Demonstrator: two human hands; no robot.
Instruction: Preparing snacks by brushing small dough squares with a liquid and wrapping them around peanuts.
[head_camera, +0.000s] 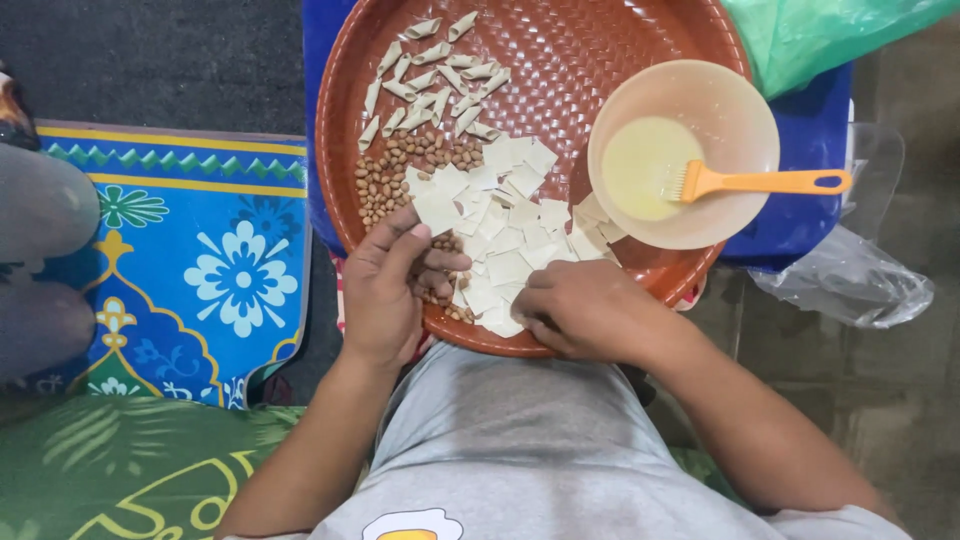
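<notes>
Head view, looking down. Round brown woven plastic tray (640, 40) rests on a blue surface (790, 225) in front of the seated person.

Left hand (385, 285) at the tray's near-left rim: grip closed, thumb and fingers clamped on one small square pale dough sheet (436, 210). Fingers lie over loose peanuts.

Right hand (590, 310) at the tray's near rim, just right of the left hand: fingers curled down onto the near edge of the heap of square pale dough sheets (510, 245). Cannot tell whether this grip pinches a sheet or only rests on the heap.

Heap of dough sheets fills the tray's near-middle. Pile of brown peanuts (400, 165) lies at the left rim, touching the heap. Rolled pale dough pieces (435, 85) lie scattered toward the far-left rim, beyond the peanuts.

Translucent beige plastic bowl (740, 110) sits over the tray's right rim, holding pale yellow liquid (635, 165). Orange silicone brush (760, 182) lies in it, bristles in the liquid, handle over the bowl's right rim.

Packages: green plastic bag (830, 30) at the far-right corner of the blue surface; crumpled clear plastic bag (850, 275) on the floor to the right. Blue patterned floral mat (200, 260) lies left of the tray.
</notes>
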